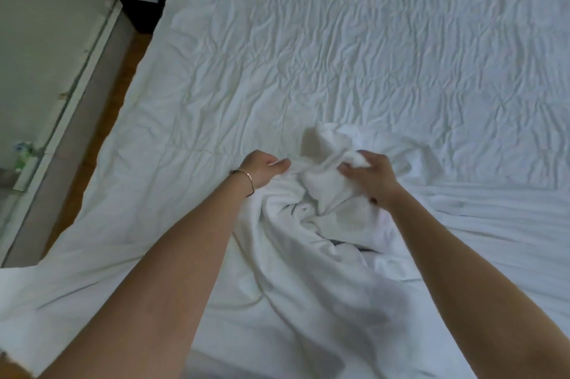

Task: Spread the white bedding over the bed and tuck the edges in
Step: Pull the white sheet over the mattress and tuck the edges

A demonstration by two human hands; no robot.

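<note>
The white bedding [311,193] lies bunched in a crumpled heap at the near middle of the bed [370,39], the rest trailing toward me. My left hand [262,170] has a closed grip, pinching a fold at the heap's left edge. My right hand [368,175] clutches the top of the heap, fingers curled into the cloth, though blur softens them. A bracelet [248,181] circles my left wrist. Left of the bed, a strip of wooden floor [92,132].
</note>
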